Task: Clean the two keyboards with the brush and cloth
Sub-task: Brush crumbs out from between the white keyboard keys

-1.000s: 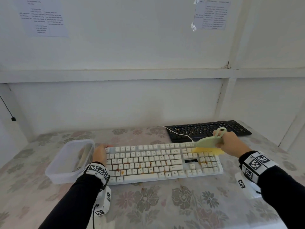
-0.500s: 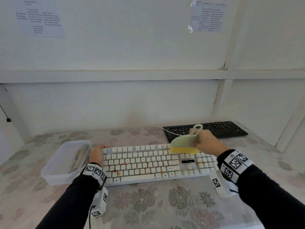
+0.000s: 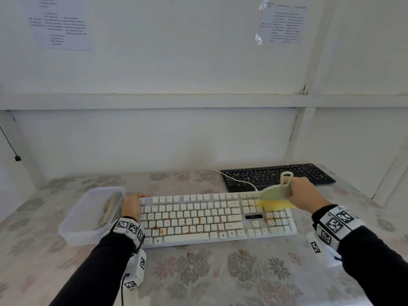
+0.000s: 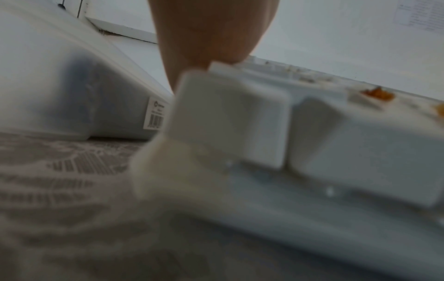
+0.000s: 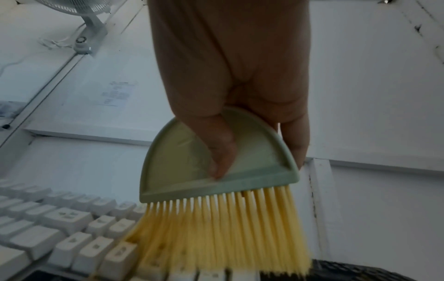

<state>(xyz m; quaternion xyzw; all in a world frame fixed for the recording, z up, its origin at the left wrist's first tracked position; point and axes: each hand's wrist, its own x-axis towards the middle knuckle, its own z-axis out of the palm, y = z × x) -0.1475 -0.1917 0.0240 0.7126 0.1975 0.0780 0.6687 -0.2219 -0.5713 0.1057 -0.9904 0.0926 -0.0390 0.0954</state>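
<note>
Orange-stained white keyboard (image 3: 217, 217), crumb-flecked keys

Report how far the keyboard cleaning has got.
Done: nothing looks finished. In hand: the right hand holds the brush, bristles on the white keyboard's right end; the left hand steadies its left edge. Left: orange stains on its lower rows, the crumb-specked black keyboard, and wiping; no cloth is clearly visible.

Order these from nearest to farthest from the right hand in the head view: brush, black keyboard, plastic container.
1. brush: held in the right hand.
2. black keyboard: just behind that hand.
3. plastic container: far across, at the table's left side.
</note>
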